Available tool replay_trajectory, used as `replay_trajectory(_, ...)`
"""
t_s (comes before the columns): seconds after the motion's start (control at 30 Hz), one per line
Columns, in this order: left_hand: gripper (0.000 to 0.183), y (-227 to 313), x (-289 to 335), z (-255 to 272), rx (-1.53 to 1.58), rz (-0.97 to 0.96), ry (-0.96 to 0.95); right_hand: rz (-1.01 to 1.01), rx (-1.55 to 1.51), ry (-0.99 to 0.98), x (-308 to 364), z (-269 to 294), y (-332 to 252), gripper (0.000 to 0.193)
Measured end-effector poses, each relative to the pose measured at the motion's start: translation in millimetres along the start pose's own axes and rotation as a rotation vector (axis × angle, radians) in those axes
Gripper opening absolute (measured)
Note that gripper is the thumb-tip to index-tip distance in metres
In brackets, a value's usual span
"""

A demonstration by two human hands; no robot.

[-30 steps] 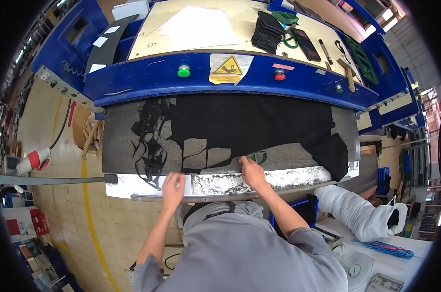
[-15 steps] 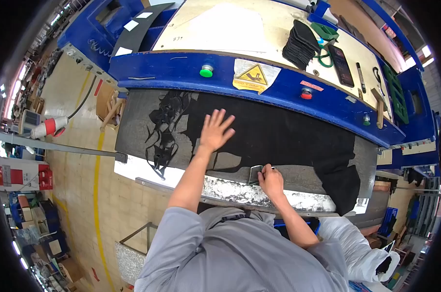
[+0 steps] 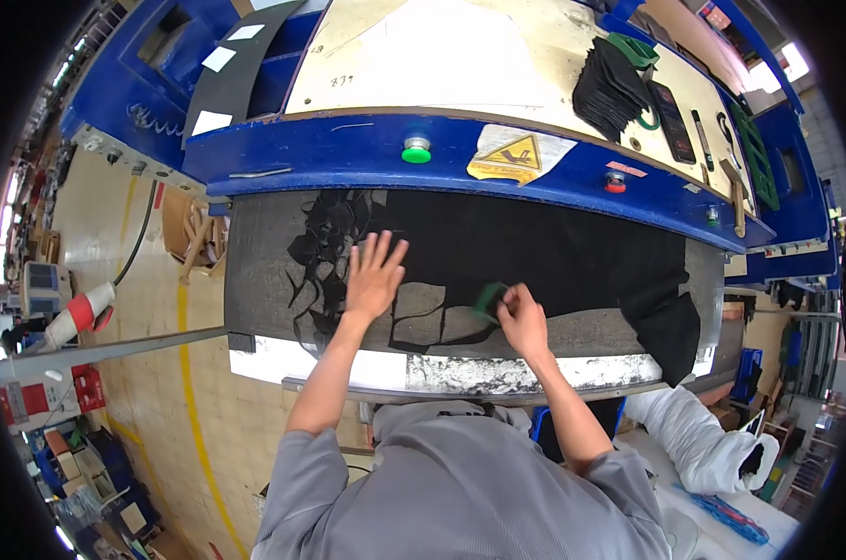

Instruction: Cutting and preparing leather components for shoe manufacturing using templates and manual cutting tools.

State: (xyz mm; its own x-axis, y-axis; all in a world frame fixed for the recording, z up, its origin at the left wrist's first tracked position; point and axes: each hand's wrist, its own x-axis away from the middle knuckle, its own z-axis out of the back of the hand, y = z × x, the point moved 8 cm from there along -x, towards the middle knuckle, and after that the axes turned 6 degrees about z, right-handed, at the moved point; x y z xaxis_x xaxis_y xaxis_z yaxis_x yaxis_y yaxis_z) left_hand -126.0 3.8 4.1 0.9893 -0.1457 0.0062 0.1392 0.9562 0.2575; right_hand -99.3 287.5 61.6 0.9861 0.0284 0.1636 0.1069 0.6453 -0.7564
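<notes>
A black sheet of leather-like material (image 3: pixel 525 238) lies across the grey cutting bed, with cut-out openings along its near edge. My left hand (image 3: pixel 374 280) rests flat with fingers spread at the sheet's left end, beside a heap of thin black offcuts (image 3: pixel 334 224). To its right, my right hand (image 3: pixel 524 320) is closed on a small green-edged cutting die (image 3: pixel 490 301), blurred by motion, over the sheet's near edge. Whether the die touches the sheet, I cannot tell.
A blue press beam (image 3: pixel 348 154) with a green button (image 3: pixel 416 149) and a red button (image 3: pixel 615 182) spans the far side. On the cream board (image 3: pixel 423 70) behind it sit a stack of black pieces (image 3: pixel 611 93) and a phone (image 3: pixel 671 121). A white sack (image 3: pixel 698 439) stands at right.
My right hand has moved the die from the bed's near side farther away, over the sheet's edge. My left hand has shifted left toward the offcuts. The view has shifted slightly.
</notes>
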Motion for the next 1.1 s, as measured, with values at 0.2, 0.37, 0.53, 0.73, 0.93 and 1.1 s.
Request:
replay_trajectory(0.2,0.049,-59,17,18,-0.073,0.115,0.204,0.143,0.021,0.037,-69,-94,-58,0.014)
replay_trajectory(0.37,0.041,-31,33,23,0.365,0.022,0.235,0.205,0.056,-0.059,-70,-120,-72,0.012)
replay_trajectory(0.53,0.037,-35,38,14,0.334,0.015,0.257,0.565,0.278,0.046,-61,-78,-94,0.016)
replay_trajectory(0.73,0.032,-25,43,20,0.187,0.095,0.257,1.186,0.794,-0.384,-63,-120,-114,0.014)
replay_trajectory(0.93,0.033,-41,58,29,0.212,0.253,0.349,0.966,0.771,-0.376,-88,-149,-104,0.013)
replay_trajectory(1.1,0.042,-39,57,26,0.376,0.213,0.312,0.391,0.356,-0.174,-95,-150,-103,0.032)
